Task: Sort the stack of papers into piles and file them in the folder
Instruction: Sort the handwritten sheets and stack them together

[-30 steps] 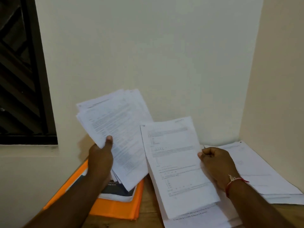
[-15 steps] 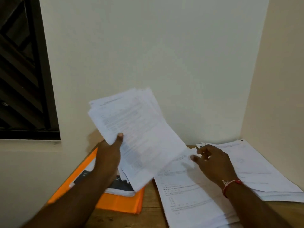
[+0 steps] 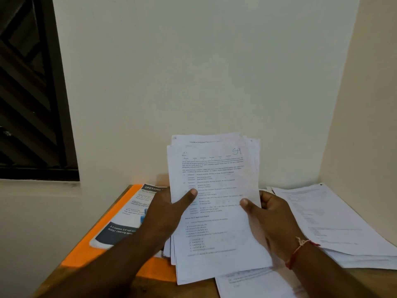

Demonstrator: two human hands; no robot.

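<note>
Head cam: left hand [image 3: 169,214] and right hand [image 3: 270,216] both grip the paper stack [image 3: 212,190], fingers [image 3: 266,198] clamped on its side edges, tilted up above the desk [image 3: 160,179]. Orange folder [image 3: 86,252] lies left, another pile [image 3: 335,222] right.

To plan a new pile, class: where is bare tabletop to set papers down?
Only slivers: bare wooden table between the orange plastic folder and the near white paper pile, and in front of the right white paper pile. Elsewhere crowded.
</note>
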